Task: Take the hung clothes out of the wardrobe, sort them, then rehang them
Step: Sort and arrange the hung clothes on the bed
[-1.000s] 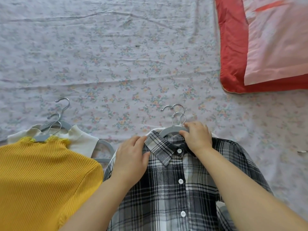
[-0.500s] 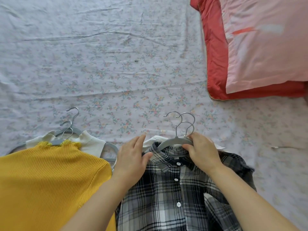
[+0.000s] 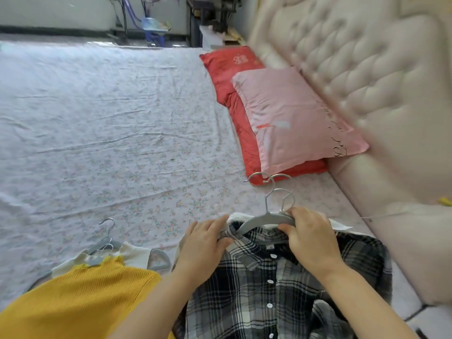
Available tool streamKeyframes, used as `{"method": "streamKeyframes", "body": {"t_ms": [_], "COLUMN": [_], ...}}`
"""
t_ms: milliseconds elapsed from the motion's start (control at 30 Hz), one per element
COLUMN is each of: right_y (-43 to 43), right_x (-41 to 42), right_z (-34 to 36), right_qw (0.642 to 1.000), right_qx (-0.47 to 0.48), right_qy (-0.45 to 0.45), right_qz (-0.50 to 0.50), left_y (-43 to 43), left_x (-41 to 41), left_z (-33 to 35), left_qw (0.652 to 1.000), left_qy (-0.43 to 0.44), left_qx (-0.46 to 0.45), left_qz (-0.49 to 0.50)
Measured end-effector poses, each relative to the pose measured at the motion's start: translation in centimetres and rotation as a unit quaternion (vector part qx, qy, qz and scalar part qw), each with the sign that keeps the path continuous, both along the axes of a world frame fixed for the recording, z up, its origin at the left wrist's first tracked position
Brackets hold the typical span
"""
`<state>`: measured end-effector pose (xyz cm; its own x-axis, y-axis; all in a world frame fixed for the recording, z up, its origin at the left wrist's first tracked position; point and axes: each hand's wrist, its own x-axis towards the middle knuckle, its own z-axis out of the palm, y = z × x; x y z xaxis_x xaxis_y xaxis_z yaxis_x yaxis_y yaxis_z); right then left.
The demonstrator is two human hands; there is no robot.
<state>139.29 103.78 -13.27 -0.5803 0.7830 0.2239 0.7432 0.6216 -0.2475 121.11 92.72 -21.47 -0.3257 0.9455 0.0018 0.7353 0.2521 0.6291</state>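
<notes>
The right hand (image 3: pixel 308 231) grips the grey hanger (image 3: pixel 261 220) at its neck. The left hand (image 3: pixel 203 243) pinches the plaid shirt (image 3: pixel 256 285) collar. The shirt lies at the bed (image 3: pixel 110 143) near edge, beside the yellow top (image 3: pixel 80 294).

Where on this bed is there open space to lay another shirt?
Biggest bare stretch of floral sheet: beyond the yellow top and plaid shirt, left of the red pillow. Smaller patch: between the grey hanger and the headboard. Crowded: the near edge, where left hand and right hand hold that hanger.
</notes>
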Motion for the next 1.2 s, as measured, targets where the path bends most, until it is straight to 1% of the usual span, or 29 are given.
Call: {"method": "streamKeyframes", "body": {"t_ms": [200, 333, 433, 633, 800, 967, 1100, 1200], "right_y": [-3.9, -6.6, -9.1, -16.0, -23.0, -30.2, -35.2, -38.6], "right_x": [1.7, 2.3, 2.6, 2.8, 3.6, 3.3, 1.9, 0.3], "right_z": [10.7, 17.7, 21.9, 29.3, 36.0, 40.0, 41.4, 41.6], "right_qw": [0.994, 0.983, 0.973, 0.954, 0.925, 0.920, 0.920, 0.921], "right_qx": [0.101, 0.174, 0.217, 0.273, 0.340, 0.314, 0.281, 0.250], "right_qy": [0.021, 0.048, 0.069, 0.122, 0.168, 0.231, 0.265, 0.285], "right_qz": [-0.020, -0.032, -0.034, -0.006, 0.013, 0.047, 0.070, 0.085], "left_y": [-1.3, -2.5, -4.1, -10.6, -17.7, -26.1, -32.9, -38.3], "left_x": [1.6, 2.1, 2.0, 2.0, 2.6, 2.2, 1.2, 0.6], "left_z": [9.4, 16.0, 20.5, 28.7, 36.4, 41.4, 44.0, 45.1], "left_qw": [0.993, 0.980, 0.969, 0.939, 0.908, 0.894, 0.887, 0.874], "left_qy": [0.021, 0.033, 0.063, 0.119, 0.149, 0.187, 0.220, 0.246], "left_qx": [0.115, 0.194, 0.237, 0.320, 0.385, 0.395, 0.389, 0.391], "left_qz": [-0.005, 0.005, 0.012, 0.041, 0.067, 0.097, 0.120, 0.150]}}
